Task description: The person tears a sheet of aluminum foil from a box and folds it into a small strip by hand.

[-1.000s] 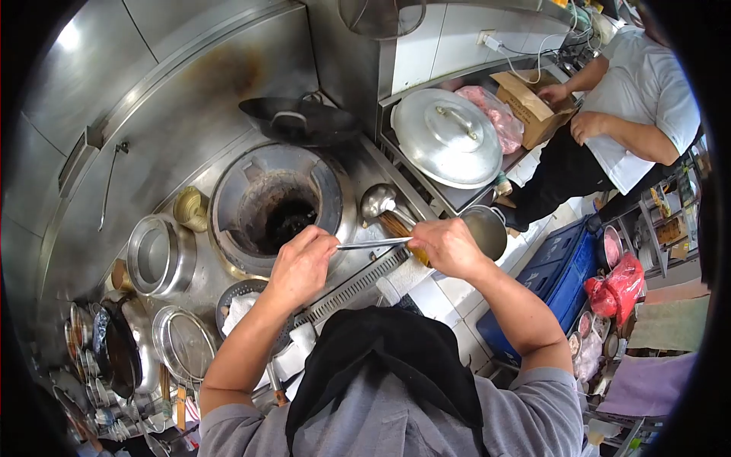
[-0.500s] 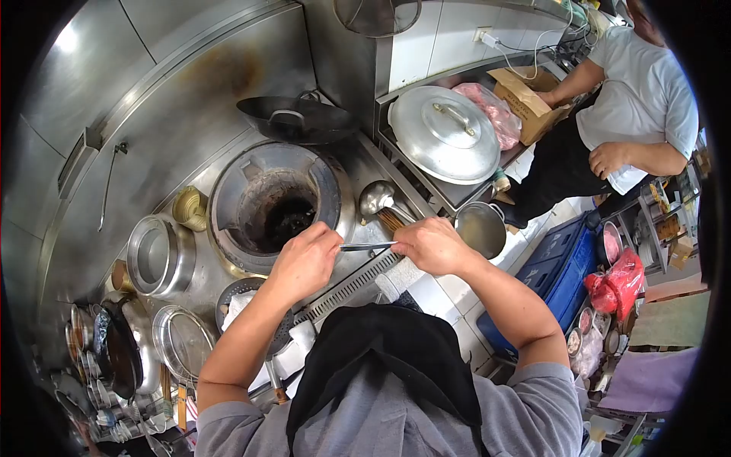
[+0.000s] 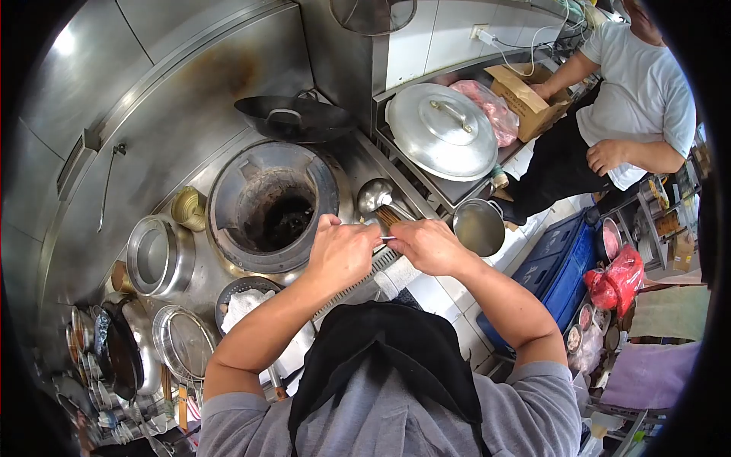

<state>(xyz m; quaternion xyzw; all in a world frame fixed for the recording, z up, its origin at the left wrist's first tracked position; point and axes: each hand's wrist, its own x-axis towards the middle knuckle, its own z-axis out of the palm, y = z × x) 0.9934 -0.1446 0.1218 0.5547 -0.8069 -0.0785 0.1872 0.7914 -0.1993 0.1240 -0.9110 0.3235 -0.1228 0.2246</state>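
My left hand [image 3: 343, 251] and my right hand [image 3: 428, 247] are close together in front of my chest, fingers closed on a thin, pale strip [image 3: 387, 238]. Only a short piece of it shows between them; I cannot make out what it is. Just beyond the hands lies a metal ladle [image 3: 375, 196] beside a bamboo brush [image 3: 390, 217]. The round burner [image 3: 274, 206], with no pan on it, is ahead and to the left of them. A white towel [image 3: 397, 277] lies on the counter edge below the right hand.
A black wok [image 3: 297, 120] stands behind the burner. Metal pots [image 3: 160, 255] and a strainer [image 3: 183, 343] are at left. A large lidded pot [image 3: 442, 131], a pot of liquid [image 3: 479, 228] and blue crates [image 3: 542, 274] are at right. A co-worker [image 3: 636, 99] reaches into a cardboard box [image 3: 533, 99].
My left hand has moved right and my right hand slightly left, so less of the strip shows between them. The co-worker's lower hand has moved away from the box.
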